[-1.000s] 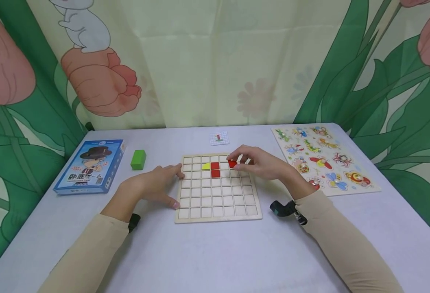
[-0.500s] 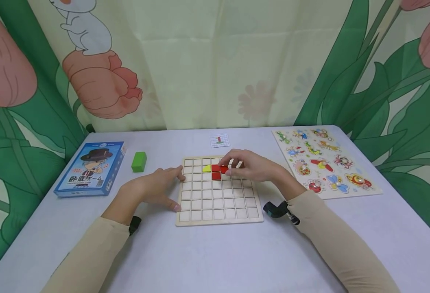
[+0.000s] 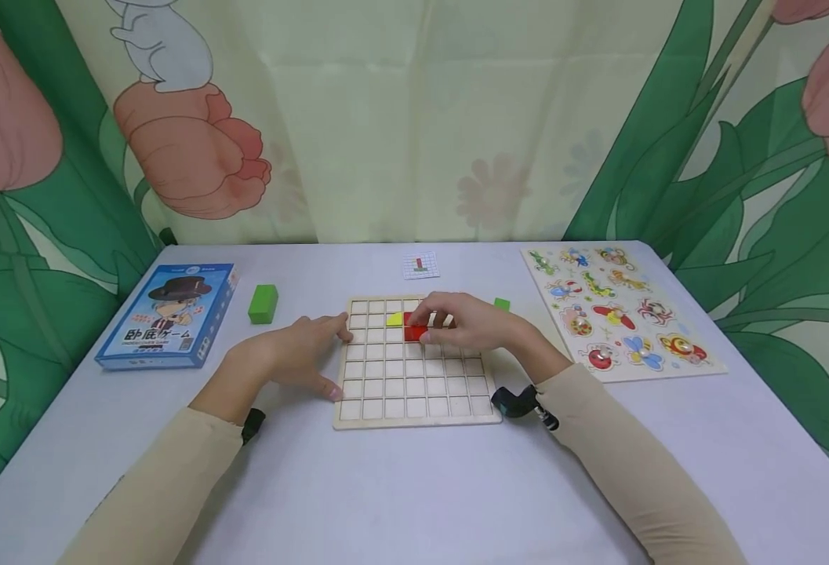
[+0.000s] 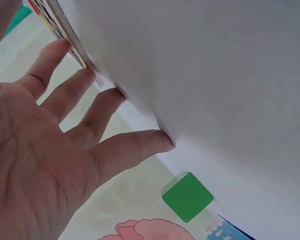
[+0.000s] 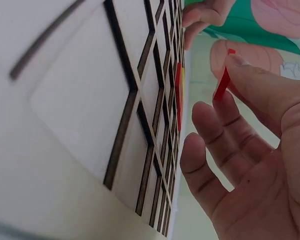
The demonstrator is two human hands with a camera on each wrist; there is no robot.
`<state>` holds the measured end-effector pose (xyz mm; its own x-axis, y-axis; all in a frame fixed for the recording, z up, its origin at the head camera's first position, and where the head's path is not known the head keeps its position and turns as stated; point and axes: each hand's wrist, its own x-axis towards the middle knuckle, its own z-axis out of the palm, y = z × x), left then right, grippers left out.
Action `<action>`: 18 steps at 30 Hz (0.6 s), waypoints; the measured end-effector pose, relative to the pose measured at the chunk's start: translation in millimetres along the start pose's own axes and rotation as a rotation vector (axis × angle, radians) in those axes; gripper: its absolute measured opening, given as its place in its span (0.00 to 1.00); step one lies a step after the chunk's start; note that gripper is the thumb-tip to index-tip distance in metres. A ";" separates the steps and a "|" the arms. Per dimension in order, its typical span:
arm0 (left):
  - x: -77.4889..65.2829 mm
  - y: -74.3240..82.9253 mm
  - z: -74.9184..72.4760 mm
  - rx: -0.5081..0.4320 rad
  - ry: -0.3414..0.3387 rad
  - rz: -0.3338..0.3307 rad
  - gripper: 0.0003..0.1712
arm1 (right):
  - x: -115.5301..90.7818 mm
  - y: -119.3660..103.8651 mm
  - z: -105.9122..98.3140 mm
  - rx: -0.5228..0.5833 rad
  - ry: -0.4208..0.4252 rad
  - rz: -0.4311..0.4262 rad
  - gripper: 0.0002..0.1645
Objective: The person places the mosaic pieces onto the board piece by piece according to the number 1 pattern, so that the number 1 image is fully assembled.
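Note:
A wooden grid board (image 3: 386,388) lies flat on the table, with a yellow tile (image 3: 394,319) and red tiles (image 3: 414,335) in its upper cells. My left hand (image 3: 299,353) touches the board's left edge, fingers and thumb spread apart. In the left wrist view some fingertips meet the board's side and others the white tabletop. Thumb and forefinger of my right hand (image 3: 474,322) pinch a thin red tile (image 5: 223,82), tilted and raised off the grid in the right wrist view. Its remaining fingers are loosely bent. That hand covers the board's upper right cells.
A blue box (image 3: 167,318) and a green block (image 3: 263,304) stand at the left. Behind the board lies a small pattern card (image 3: 421,265). Another green block (image 3: 502,304) shows past my right wrist, near an insect picture board (image 3: 626,314).
My right hand has moved left with the pinched red tile, from the board's right part to over the placed red tiles. A green block has come into view behind it. The left hand stays put.

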<state>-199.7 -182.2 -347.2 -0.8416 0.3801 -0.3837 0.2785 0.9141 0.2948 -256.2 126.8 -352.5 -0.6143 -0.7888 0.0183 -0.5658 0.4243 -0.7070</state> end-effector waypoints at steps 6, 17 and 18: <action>1.7 -2.5 -3.3 -0.004 -0.006 0.002 0.62 | 7.2 0.0 4.3 -0.030 -0.042 0.041 0.16; 2.0 -1.2 0.3 -0.005 0.001 -0.006 0.59 | 12.1 1.2 14.5 -0.051 -0.055 0.060 0.15; 2.1 -1.1 0.0 -0.001 0.002 0.001 0.59 | 12.6 1.0 14.7 -0.050 -0.054 0.058 0.15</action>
<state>-201.8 -182.4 -348.3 -0.8423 0.3811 -0.3811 0.2792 0.9134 0.2963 -256.5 110.7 -363.3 -0.6168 -0.7847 -0.0610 -0.5578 0.4904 -0.6696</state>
